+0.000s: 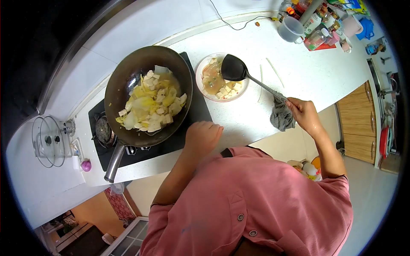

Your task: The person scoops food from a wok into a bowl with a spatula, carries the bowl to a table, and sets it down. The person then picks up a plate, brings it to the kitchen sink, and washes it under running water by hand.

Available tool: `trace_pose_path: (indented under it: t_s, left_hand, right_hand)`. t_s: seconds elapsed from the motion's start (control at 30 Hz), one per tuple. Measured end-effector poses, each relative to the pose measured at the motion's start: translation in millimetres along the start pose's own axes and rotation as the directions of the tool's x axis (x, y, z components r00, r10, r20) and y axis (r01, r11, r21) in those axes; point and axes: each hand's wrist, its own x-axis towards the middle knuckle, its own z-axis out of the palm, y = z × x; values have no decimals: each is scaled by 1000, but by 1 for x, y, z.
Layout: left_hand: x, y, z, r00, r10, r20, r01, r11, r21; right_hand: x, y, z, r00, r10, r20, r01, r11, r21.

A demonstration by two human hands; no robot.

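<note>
My right hand [303, 116] grips the end of a long-handled wok spatula [234, 68]. Its dark blade is over the right side of a white plate [222, 100] that holds tofu cubes [227, 90] in broth. My left hand [203, 135] is closed near the counter's front edge, right of the wok, with nothing seen in it. The big dark wok [171, 55] sits on the black stove and contains cabbage pieces [146, 103] with more tofu cubes. A crumpled grey cloth [282, 116] lies just beneath the spatula handle, close to my right hand.
The wok handle [114, 164] juts toward the counter's front left. Glass lids [49, 141] and a red onion [86, 165] are at the left. Bottles, jars and a clear plastic cup [291, 30] crowd the back right. Two thin pale sticks [274, 72] lie beside the plate.
</note>
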Motion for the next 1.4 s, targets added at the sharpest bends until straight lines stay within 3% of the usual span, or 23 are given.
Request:
trace_pose_path:
  t_s: [0.17, 0.27, 0.7, 0.87, 0.97, 1.07, 1.4]
  left_hand:
    - [-6, -2, 1, 999, -43, 27, 43, 999, 8]
    - [-11, -3, 2, 996, -84, 43, 84, 996, 12]
    - [-23, -8, -3, 990, -136, 35, 137, 990, -18]
    - [-25, -10, 0, 991, -130, 12, 131, 991, -31]
    - [-24, -8, -1, 991, -134, 16, 135, 990, -44]
    - [-22, -8, -3, 992, -129, 14, 129, 991, -45]
    - [-20, -7, -7, 987, -155, 49, 157, 987, -38]
  right_hand:
    - [2, 12, 9, 999, -40, 18, 40, 999, -5]
    - [2, 1, 5, 996, 38, 76, -39, 999, 8]
    - [-2, 4, 11, 999, -31, 20, 32, 999, -33]
    - [6, 4, 12, 982, 45, 185, -74, 986, 148]
    - [11, -7, 13, 938, 189, 292, -265, 932, 248]
    - [14, -17, 8, 897, 275, 346, -362, 907, 216]
    - [36, 5, 20, 890, 211, 404, -358, 872, 333]
